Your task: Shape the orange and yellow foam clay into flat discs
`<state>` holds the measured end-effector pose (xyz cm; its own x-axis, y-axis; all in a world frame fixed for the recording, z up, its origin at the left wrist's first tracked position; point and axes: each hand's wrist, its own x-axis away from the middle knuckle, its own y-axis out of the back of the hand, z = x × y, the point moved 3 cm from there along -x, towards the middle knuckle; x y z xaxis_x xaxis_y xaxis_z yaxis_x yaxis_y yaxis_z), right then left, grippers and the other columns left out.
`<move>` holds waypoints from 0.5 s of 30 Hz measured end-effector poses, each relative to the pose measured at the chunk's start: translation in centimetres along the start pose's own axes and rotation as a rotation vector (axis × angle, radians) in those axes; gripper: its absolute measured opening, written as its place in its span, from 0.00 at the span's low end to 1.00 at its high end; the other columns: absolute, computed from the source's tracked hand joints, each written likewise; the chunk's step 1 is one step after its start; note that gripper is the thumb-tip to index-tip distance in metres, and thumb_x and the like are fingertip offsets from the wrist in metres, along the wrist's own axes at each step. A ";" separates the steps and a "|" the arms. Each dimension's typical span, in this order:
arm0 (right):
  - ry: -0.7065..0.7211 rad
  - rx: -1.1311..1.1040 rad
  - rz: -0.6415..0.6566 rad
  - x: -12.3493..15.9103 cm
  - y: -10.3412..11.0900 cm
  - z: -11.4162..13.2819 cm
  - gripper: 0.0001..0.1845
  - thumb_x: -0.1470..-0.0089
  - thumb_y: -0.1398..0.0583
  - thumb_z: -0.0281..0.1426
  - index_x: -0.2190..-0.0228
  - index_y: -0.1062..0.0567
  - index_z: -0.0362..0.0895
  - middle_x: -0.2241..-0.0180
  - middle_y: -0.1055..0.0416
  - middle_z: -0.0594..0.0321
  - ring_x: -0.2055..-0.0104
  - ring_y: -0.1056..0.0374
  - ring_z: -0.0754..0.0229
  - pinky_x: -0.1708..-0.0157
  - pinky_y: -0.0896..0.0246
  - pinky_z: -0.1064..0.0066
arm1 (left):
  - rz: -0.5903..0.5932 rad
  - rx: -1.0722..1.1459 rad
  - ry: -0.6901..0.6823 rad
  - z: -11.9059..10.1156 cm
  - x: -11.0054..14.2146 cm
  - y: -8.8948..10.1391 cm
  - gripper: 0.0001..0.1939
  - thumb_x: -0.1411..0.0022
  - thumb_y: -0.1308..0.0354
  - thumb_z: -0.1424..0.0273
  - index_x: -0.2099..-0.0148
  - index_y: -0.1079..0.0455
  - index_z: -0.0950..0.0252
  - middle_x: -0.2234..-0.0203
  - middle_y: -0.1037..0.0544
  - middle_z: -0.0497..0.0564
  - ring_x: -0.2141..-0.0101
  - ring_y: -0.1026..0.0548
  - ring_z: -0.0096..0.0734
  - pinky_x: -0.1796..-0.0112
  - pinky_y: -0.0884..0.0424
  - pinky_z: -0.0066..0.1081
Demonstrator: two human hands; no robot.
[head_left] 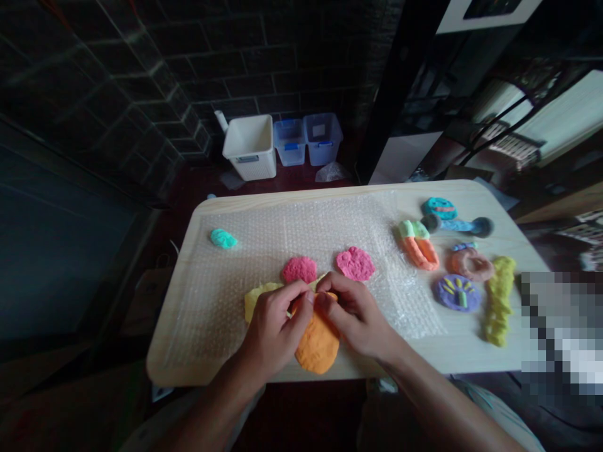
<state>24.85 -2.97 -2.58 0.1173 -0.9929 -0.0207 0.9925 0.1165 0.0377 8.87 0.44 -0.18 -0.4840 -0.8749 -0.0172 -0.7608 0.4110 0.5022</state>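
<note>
Both my left hand (277, 326) and my right hand (353, 314) pinch the upper edge of a flattened piece of orange modelling clay (318, 345). Its rounded lower part hangs toward the table's near edge. Behind my fingers lies a flat yellow piece of clay (257, 298), partly covered by my hands. Just beyond it are two bumpy pink clay pieces, one on the left (299, 270) and one on the right (355, 263). A small turquoise clay lump (223, 238) rests farther left.
Bubble wrap (245, 245) covers much of the wooden table (179, 370). Along the right are a blue dumbbell shape (456, 226), an orange and green loop (421, 250), a purple disc (455, 295) and a yellow-green strip (499, 301). A white basket (252, 154) and blue bins (323, 141) stand beyond.
</note>
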 end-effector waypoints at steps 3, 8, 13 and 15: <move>-0.012 -0.006 0.003 0.0 0.1 -0.1 0.14 0.31 0.42 0.40 0.66 0.27 0.45 0.72 0.34 0.66 0.72 0.41 0.62 0.73 0.46 0.71 | 0.003 0.058 -0.001 0.0 0.0 0.2 0.14 0.26 0.47 0.63 0.64 0.29 0.62 0.74 0.26 0.46 0.71 0.27 0.29 0.69 0.35 0.28; -0.022 -0.011 0.018 -0.1 0.1 0.0 0.13 0.32 0.40 0.40 0.65 0.27 0.45 0.73 0.34 0.67 0.72 0.41 0.63 0.74 0.47 0.72 | -0.031 0.036 -0.008 -0.1 0.0 0.4 0.13 0.29 0.46 0.67 0.67 0.29 0.63 0.75 0.27 0.46 0.72 0.28 0.29 0.69 0.35 0.29; 0.048 0.001 0.000 -0.1 0.2 0.0 0.13 0.32 0.40 0.38 0.69 0.28 0.45 0.73 0.34 0.66 0.72 0.40 0.62 0.73 0.45 0.71 | 0.001 0.103 0.002 -0.2 0.1 0.3 0.10 0.30 0.43 0.66 0.64 0.27 0.63 0.73 0.24 0.47 0.71 0.26 0.31 0.68 0.32 0.29; 0.041 0.001 -0.005 -0.1 0.3 -0.1 0.13 0.32 0.40 0.39 0.68 0.28 0.45 0.72 0.33 0.65 0.72 0.40 0.62 0.72 0.44 0.71 | -0.010 0.137 0.034 -0.1 0.1 0.3 0.09 0.31 0.42 0.65 0.63 0.26 0.63 0.72 0.23 0.48 0.70 0.25 0.31 0.68 0.31 0.29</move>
<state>25.14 -2.83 -2.62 0.1139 -0.9916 -0.0619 0.9930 0.1117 0.0384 8.63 0.48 0.07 -0.4631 -0.8862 0.0094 -0.8183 0.4317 0.3794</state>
